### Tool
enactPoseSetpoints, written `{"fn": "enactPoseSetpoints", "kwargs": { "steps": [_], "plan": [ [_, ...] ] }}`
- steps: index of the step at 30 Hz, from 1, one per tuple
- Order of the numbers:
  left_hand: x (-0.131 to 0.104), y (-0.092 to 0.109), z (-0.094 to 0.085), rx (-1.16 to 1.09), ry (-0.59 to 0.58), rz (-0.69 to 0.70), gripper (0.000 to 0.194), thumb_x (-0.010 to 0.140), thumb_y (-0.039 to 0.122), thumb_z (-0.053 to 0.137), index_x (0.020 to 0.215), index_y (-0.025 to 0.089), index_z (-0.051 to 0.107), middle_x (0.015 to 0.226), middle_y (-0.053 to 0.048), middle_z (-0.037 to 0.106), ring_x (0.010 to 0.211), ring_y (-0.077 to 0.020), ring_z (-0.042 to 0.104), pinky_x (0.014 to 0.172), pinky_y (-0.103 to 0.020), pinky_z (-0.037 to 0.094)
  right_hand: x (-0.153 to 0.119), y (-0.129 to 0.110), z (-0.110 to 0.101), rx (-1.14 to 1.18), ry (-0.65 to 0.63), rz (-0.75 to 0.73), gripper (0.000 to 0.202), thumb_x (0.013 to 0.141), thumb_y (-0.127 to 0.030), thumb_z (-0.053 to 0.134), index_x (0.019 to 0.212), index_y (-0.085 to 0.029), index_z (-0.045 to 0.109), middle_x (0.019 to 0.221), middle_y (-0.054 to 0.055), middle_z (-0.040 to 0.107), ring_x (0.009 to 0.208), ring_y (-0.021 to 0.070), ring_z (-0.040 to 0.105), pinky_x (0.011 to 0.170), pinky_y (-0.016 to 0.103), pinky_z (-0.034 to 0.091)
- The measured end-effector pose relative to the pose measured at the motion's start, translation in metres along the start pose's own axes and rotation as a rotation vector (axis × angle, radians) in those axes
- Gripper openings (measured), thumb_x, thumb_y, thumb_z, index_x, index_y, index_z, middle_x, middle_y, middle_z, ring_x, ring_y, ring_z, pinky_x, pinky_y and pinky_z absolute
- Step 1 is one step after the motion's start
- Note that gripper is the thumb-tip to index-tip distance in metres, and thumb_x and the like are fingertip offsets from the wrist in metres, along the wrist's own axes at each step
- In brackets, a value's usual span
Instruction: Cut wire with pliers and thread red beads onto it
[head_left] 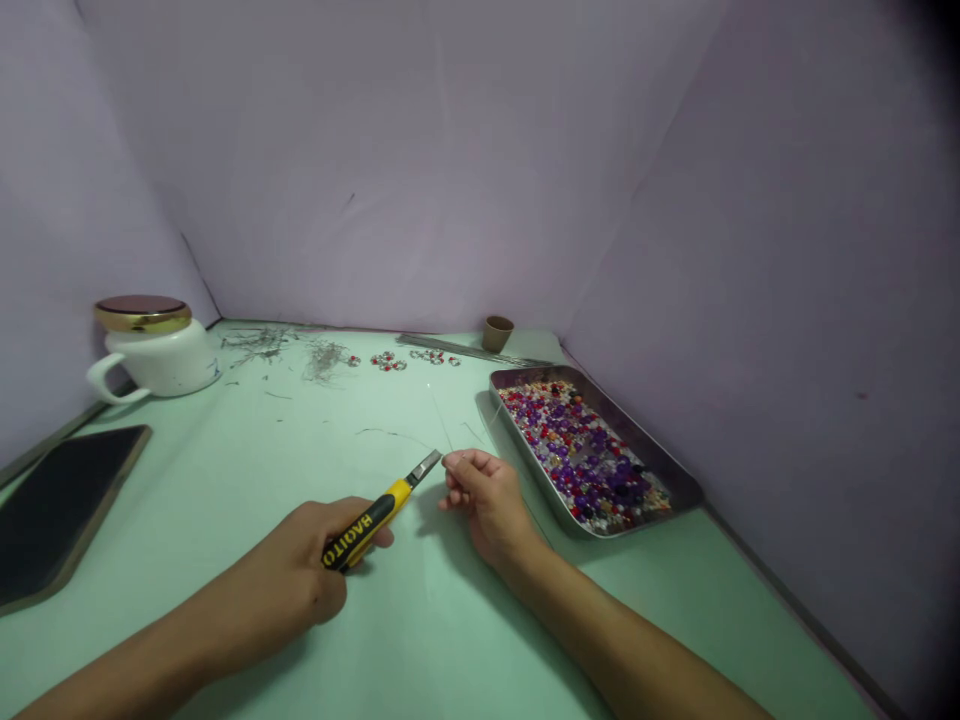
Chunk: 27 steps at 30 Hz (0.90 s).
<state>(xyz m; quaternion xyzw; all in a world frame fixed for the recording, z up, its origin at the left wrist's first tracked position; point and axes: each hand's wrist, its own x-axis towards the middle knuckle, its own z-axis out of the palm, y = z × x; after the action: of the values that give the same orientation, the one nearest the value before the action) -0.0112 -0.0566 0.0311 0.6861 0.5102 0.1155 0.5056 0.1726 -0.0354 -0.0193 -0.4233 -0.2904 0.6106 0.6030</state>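
Note:
My left hand (307,560) is closed around the yellow and black handle of a pair of pliers (367,522), lettered "BAQITO". The silver jaws point up and to the right, and their tip meets or nearly meets the fingertips of my right hand (487,500). Between thumb and forefinger, the right hand pinches a thin wire (440,416). One length of it rises away from the fingers; another fine strand runs left over the table. Whether the jaws grip the wire is too small to tell.
A metal tray (536,490) of mixed beads stands on the right. Behind lie small red-beaded wire rings (388,362), tangled wire pieces (326,360), straight wires (465,348) and a brown cup (498,334). Leftward are a white mug (161,362) with a gold-rimmed lid (142,312) and a dark slab (64,510).

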Motion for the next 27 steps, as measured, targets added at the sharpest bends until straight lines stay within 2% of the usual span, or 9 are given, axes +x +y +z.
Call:
{"fn": "enactPoseSetpoints", "kwargs": {
  "steps": [5,10,20,27],
  "plan": [
    [-0.003,0.008,0.0,0.018,-0.015,0.027,0.05,0.043,0.011,0.036,0.088,0.019,0.056,0.085,-0.001,0.061,0.081,-0.0217,0.054,0.071,-0.029,0.04,-0.001,0.001,0.001,0.02,-0.02,0.045,0.022,0.055,-0.027,0.072,0.059,-0.012,0.057,0.045,-0.005,0.049,0.036,0.004,0.039,0.04,0.02,0.047],
    [-0.004,0.01,0.001,-0.011,-0.02,0.043,0.05,0.046,0.009,0.036,0.091,0.02,0.055,0.094,-0.001,0.061,0.093,-0.0203,0.055,0.081,-0.027,0.04,-0.001,0.001,0.002,0.043,-0.018,0.072,0.022,0.054,-0.026,0.073,0.059,-0.011,0.057,0.044,-0.005,0.049,0.035,0.0035,0.038,0.039,0.019,0.046],
    [-0.002,-0.006,0.012,0.139,0.049,0.085,0.047,0.048,0.005,0.035,0.089,0.021,0.051,0.089,-0.002,0.057,0.088,-0.0194,0.053,0.078,-0.03,0.038,-0.003,0.004,0.002,0.025,0.012,0.027,0.021,0.056,-0.026,0.073,0.059,-0.012,0.057,0.044,-0.006,0.049,0.035,0.0038,0.04,0.04,0.02,0.048],
    [-0.002,-0.012,0.017,0.209,0.074,0.072,0.045,0.048,0.002,0.034,0.087,0.021,0.049,0.08,0.0,0.055,0.076,-0.0174,0.052,0.069,-0.028,0.037,-0.004,0.004,0.003,0.018,0.025,0.027,0.019,0.058,-0.026,0.071,0.058,-0.013,0.057,0.044,-0.006,0.049,0.034,0.0039,0.04,0.039,0.02,0.047]
  ]
}}
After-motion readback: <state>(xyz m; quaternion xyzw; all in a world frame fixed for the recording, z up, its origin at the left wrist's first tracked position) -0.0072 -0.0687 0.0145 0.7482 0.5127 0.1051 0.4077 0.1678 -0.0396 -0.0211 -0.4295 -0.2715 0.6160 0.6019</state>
